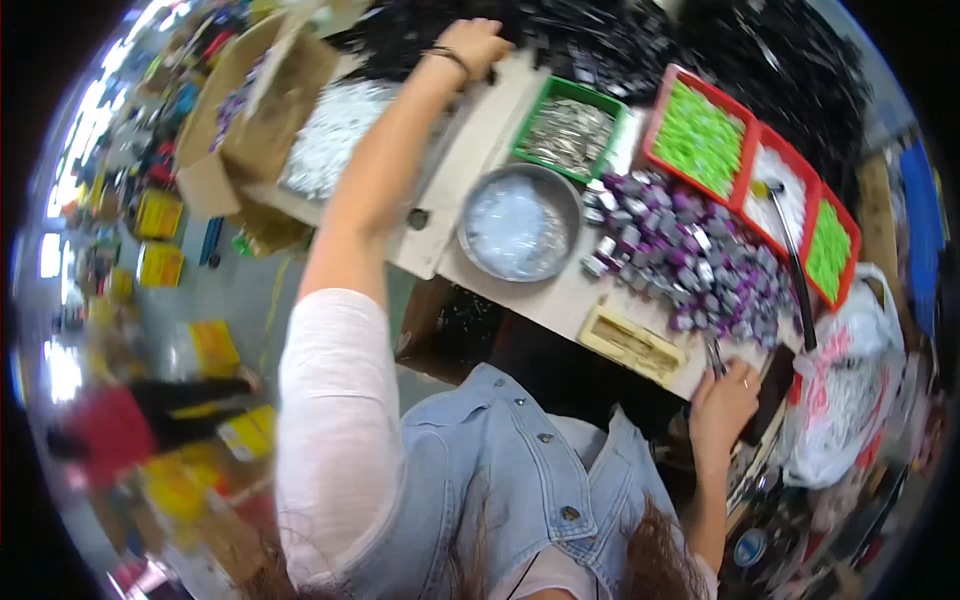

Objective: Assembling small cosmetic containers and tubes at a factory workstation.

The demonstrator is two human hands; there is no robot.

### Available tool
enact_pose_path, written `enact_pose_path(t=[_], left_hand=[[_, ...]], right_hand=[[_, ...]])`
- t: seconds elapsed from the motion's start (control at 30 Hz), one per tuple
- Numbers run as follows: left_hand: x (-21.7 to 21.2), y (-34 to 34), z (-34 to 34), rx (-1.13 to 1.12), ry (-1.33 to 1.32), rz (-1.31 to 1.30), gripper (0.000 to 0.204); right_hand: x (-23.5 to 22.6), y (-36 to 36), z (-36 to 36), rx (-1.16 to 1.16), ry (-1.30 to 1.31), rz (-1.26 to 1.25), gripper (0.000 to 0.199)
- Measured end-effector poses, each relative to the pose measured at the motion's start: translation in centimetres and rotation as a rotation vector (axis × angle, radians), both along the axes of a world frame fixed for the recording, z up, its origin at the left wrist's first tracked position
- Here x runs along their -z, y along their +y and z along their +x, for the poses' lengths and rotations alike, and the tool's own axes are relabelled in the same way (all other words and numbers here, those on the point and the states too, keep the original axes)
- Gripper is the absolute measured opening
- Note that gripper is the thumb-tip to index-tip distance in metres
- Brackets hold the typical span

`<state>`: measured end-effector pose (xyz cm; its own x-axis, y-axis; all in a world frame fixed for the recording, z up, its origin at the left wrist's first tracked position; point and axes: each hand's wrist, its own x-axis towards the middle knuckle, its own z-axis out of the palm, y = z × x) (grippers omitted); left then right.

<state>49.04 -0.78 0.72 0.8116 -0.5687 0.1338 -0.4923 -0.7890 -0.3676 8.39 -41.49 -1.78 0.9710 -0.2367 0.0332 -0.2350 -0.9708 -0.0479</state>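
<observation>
My left arm stretches to the far side of the table, where my left hand (475, 46) is at the edge of a pile of glossy black strips (590, 38). Its fingers are bent together; whatever they hold is hidden. Close to me on the right, my right hand (726, 402) is closed round a slim metal tool (712, 354) whose tip points away from me. Just beyond that tip spreads a heap of small silver and purple pieces (690, 255). A cream-coloured rectangular block fixture (632, 343) lies at the near table edge, left of my right hand.
A round metal bowl (466, 240) holds clear pieces. Behind it stands a green tray (546, 92) of small metal parts. Red trays (748, 190) carry green and white pieces. White pieces (335, 135) and a cardboard box (290, 85) are left; a plastic bag (845, 390) hangs right.
</observation>
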Motion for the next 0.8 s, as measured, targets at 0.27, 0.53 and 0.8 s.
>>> enact_pose_path(t=[0.27,0.53,0.8], left_hand=[[-0.8,0.8,2.1,0.269,0.086,-0.380,0.027],[-3.0,1.4,-1.6,0.022,-0.096,-0.663,0.028],[-4.1,-9.7,-26.7,0.439,0.402,-1.222,0.031]], right_hand=[[-1.4,-2.3,2.7,-0.123,-0.380,0.439,0.032],[-1.7,-2.3,7.9,-0.261,-0.371,0.376,0.022],[-3.2,-3.3,9.0,-0.220,-0.447,0.540,0.018]])
